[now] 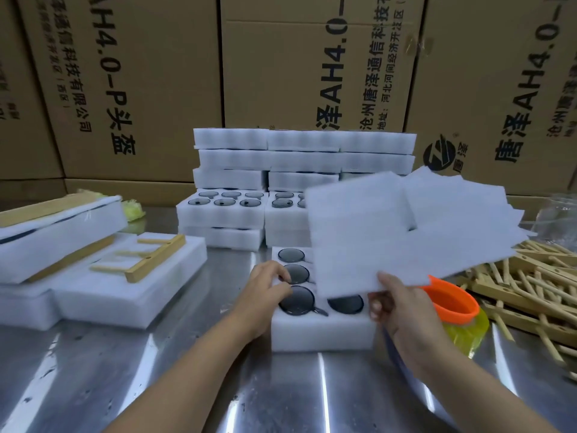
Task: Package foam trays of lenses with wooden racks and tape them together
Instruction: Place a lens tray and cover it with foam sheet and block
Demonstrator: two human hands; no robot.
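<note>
Right lenses [346, 303] behind foam sheet [406, 232]

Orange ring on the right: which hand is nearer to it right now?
Right. The right hand, pinching the foam sheets, is just left of the orange ring; the left hand rests on the foam tray at its left side, farther away.

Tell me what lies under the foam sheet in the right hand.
A foam tray of dark lenses sits below the foam sheet pinched by the right hand. Four lenses show; the tray's far right pockets are covered.
</note>
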